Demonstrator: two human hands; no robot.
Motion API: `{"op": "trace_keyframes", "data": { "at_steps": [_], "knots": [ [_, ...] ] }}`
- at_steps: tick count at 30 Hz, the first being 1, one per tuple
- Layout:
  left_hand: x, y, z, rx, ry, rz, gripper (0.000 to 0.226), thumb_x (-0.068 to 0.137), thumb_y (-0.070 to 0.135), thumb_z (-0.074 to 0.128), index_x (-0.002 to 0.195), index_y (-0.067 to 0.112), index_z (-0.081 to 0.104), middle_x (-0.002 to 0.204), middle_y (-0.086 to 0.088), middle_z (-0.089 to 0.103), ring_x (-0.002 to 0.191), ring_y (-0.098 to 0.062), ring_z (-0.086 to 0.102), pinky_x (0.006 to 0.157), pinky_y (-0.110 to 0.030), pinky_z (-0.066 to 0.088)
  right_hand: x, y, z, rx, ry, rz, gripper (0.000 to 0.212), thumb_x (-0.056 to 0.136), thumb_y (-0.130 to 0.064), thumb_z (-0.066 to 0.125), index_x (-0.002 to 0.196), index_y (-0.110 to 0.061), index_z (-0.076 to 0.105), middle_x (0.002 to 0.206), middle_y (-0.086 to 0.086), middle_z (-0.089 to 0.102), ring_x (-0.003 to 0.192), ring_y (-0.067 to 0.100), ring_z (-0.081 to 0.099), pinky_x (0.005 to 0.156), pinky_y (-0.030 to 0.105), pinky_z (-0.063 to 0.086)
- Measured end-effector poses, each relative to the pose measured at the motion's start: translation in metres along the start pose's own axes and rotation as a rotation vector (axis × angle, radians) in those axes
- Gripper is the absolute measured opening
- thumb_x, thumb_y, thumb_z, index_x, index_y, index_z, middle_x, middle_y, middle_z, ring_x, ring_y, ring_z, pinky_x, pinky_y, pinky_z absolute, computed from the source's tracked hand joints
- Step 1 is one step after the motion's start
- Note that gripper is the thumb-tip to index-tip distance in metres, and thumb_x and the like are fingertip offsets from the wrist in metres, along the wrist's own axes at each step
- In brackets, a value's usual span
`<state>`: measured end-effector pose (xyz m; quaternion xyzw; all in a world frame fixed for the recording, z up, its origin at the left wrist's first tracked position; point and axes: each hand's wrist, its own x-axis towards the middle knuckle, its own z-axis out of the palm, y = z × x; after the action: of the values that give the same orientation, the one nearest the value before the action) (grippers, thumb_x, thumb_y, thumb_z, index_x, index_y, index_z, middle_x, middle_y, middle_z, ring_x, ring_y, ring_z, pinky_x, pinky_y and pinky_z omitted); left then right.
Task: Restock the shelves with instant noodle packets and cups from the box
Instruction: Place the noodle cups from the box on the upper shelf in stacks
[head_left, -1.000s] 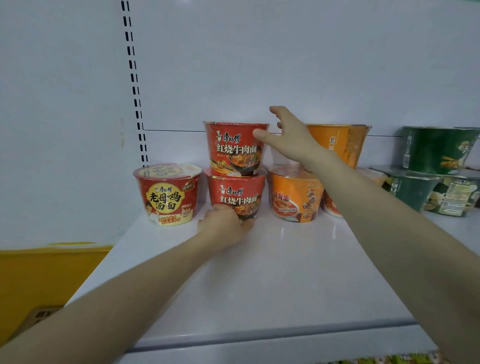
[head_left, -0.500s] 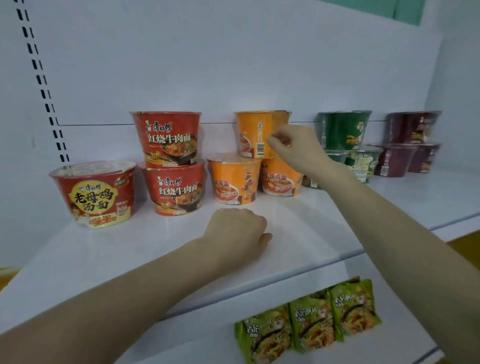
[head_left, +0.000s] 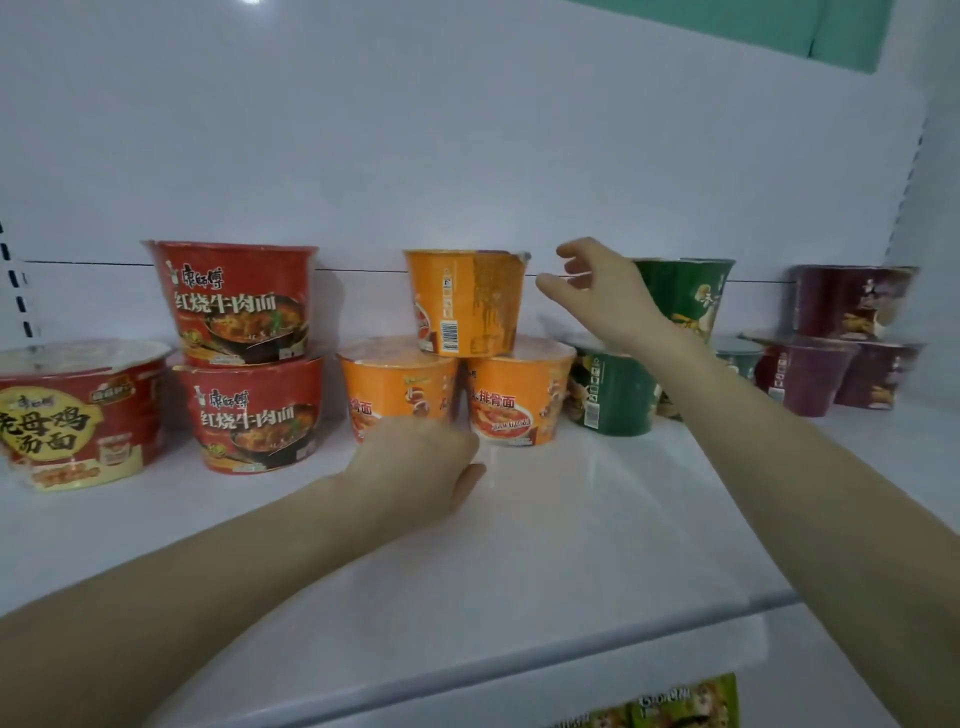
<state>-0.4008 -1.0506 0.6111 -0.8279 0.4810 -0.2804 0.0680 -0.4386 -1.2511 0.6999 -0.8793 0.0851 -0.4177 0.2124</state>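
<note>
Noodle cups stand along the back of a white shelf (head_left: 545, 530). A red cup (head_left: 236, 301) sits on another red cup (head_left: 254, 413). An orange cup (head_left: 465, 301) rests on top of two orange cups (head_left: 397, 384) (head_left: 519, 397). My right hand (head_left: 602, 296) hovers just right of the top orange cup, fingers apart, holding nothing. My left hand (head_left: 421, 467) is curled low on the shelf in front of the lower orange cups; whether it touches them is unclear. The box is out of view.
A wide red and yellow cup (head_left: 78, 413) stands at the far left. Green cups (head_left: 613, 395) and dark purple cups (head_left: 852, 306) are stacked to the right. Green noodle packets (head_left: 685, 701) lie on the shelf below. Bare shelf surface lies in front of the cups.
Both hands left the red cups and shifted right to the orange stack. My right hand has let go of the top orange cup and opened beside it. The view panned right.
</note>
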Motion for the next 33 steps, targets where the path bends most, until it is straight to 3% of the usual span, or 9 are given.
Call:
{"op": "trace_keyframes", "data": {
  "at_steps": [3,5,7,9,12,15,18,27,33],
  "knots": [
    [0.009,-0.019,0.000,0.031,0.144,-0.056,0.019,0.073,0.024,0.075,0.072,0.010,0.062,0.067,-0.008,0.064,0.058,-0.028,0.063,0.046,-0.026,0.042,0.020,-0.002,0.007,0.108,-0.120,-0.049,0.066,0.085,-0.044,0.060,0.140,-0.021,0.032,0.146,0.002,0.036,0.130,0.021,0.040,0.104,0.035,0.038],
    [0.012,-0.036,0.005,0.083,0.177,-0.134,0.028,0.052,0.010,0.085,0.060,0.007,0.059,0.051,-0.009,0.057,0.042,-0.030,0.055,0.037,-0.026,0.040,0.030,-0.005,0.016,0.144,-0.187,-0.066,0.075,0.081,-0.047,0.063,0.143,-0.023,0.027,0.149,0.003,0.030,0.133,0.021,0.035,0.101,0.030,0.034],
    [0.014,-0.049,0.004,0.091,0.151,-0.218,0.025,0.058,0.005,0.081,0.074,0.002,0.062,0.063,-0.014,0.062,0.054,-0.032,0.060,0.045,-0.032,0.047,0.038,-0.005,0.025,0.178,-0.224,-0.062,0.078,0.080,-0.048,0.065,0.143,-0.022,0.027,0.148,0.005,0.032,0.131,0.020,0.038,0.092,0.024,0.032],
    [0.017,-0.056,0.003,0.040,0.141,-0.281,0.032,0.079,0.009,0.066,0.109,-0.002,0.058,0.101,-0.021,0.063,0.089,-0.037,0.061,0.073,-0.041,0.051,0.043,-0.001,0.033,0.210,-0.240,-0.059,0.077,0.078,-0.049,0.066,0.140,-0.018,0.033,0.143,0.007,0.039,0.127,0.020,0.043,0.089,0.023,0.034],
    [0.021,-0.069,0.003,-0.033,0.015,-0.333,0.047,0.096,0.017,0.044,0.140,0.006,0.032,0.143,-0.014,0.039,0.126,-0.031,0.043,0.103,-0.039,0.038,0.046,0.003,0.038,0.226,-0.201,-0.087,0.069,0.078,-0.048,0.067,0.133,-0.013,0.044,0.133,0.005,0.049,0.114,0.013,0.048,0.081,0.019,0.038],
    [0.026,-0.078,0.004,-0.072,-0.068,-0.286,0.036,0.097,0.017,0.041,0.132,0.011,0.045,0.133,-0.009,0.051,0.116,-0.027,0.052,0.096,-0.039,0.044,0.046,0.008,0.035,0.279,-0.125,-0.092,0.061,0.077,-0.045,0.068,0.127,-0.014,0.050,0.120,-0.001,0.054,0.101,0.007,0.046,0.068,0.007,0.035],
    [0.030,-0.084,0.002,-0.073,-0.052,-0.266,0.031,0.096,0.018,0.044,0.124,0.014,0.054,0.116,-0.008,0.061,0.105,-0.025,0.057,0.087,-0.037,0.048,0.046,0.011,0.030,0.292,-0.063,-0.091,0.059,0.077,-0.045,0.068,0.125,-0.014,0.053,0.115,-0.002,0.056,0.098,0.006,0.048,0.066,0.005,0.033],
    [0.035,-0.077,0.009,-0.034,0.121,-0.202,0.032,0.095,0.028,0.046,0.121,0.012,0.058,0.102,-0.013,0.055,0.098,-0.029,0.051,0.067,-0.035,0.043,0.051,0.006,0.027,0.233,-0.026,-0.112,0.060,0.078,-0.045,0.067,0.127,-0.013,0.051,0.123,0.003,0.055,0.101,0.006,0.045,0.069,0.005,0.033],
    [0.041,-0.079,0.009,-0.273,0.121,-0.211,0.035,0.092,0.031,0.054,0.122,0.014,0.059,0.113,-0.009,0.059,0.102,-0.023,0.054,0.079,-0.034,0.047,0.054,0.000,0.026,0.237,-0.004,-0.127,0.059,0.079,-0.044,0.067,0.126,-0.012,0.052,0.124,0.004,0.055,0.100,0.007,0.045,0.069,0.002,0.031]
  ]
}}
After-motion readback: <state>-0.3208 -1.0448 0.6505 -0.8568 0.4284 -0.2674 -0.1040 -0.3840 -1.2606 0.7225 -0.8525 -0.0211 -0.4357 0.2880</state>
